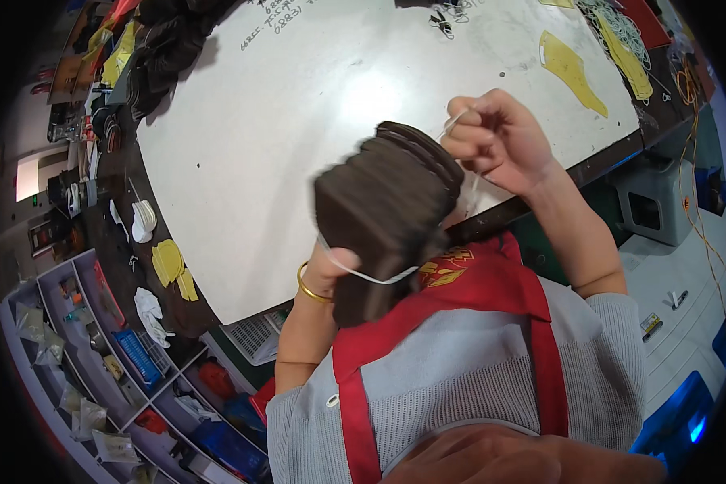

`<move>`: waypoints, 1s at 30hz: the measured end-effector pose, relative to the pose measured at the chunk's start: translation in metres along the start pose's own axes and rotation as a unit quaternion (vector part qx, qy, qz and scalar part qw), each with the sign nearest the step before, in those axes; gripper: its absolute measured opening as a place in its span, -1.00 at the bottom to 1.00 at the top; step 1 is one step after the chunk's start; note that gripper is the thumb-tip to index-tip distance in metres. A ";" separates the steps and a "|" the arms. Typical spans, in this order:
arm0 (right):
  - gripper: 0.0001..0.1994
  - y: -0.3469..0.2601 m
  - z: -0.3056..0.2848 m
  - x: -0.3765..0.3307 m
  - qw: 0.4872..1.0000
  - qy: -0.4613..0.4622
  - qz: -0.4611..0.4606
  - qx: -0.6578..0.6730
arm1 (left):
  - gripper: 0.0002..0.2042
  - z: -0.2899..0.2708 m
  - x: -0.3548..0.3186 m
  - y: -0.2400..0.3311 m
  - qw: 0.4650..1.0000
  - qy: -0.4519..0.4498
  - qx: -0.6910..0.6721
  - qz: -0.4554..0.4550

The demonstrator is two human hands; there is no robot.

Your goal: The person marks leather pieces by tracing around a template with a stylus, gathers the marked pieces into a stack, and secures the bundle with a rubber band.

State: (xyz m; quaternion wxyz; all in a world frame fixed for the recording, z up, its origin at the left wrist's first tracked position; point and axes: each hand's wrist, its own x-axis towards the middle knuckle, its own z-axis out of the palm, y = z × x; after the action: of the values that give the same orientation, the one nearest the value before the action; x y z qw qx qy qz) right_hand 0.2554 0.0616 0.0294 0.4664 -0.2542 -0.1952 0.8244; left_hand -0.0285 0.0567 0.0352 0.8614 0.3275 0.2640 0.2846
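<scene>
A thick stack of dark brown pieces (379,194), blurred by motion, is held up against my body above the table's near edge. My left hand (331,266) grips the stack from its lower left side, with the thumb over a white cord (367,277) that runs across the pieces. My right hand (496,137) is raised to the right of the stack, its fingers pinched on another stretch of the white cord. Part of the cord is hidden behind the stack.
The white-topped table (258,161) carries dark brown stacks (165,52) at its far left and a yellow template (571,71) at right. Tangled cords (617,32) lie in the far right corner. A compartment shelf (121,355) stands at lower left, a grey stool (653,202) at right.
</scene>
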 end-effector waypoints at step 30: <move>-0.86 0.048 0.051 -0.018 0.686 -0.019 -0.382 -0.619 | -0.09 -0.004 -0.021 -0.039 0.976 0.094 -0.195 0.006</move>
State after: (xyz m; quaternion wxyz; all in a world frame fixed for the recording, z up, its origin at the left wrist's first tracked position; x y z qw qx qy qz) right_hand 0.2007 0.0183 0.0471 0.4740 -0.3730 -0.7498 0.2719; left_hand -0.0335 0.0194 0.0103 0.8780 0.1270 0.2816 0.3656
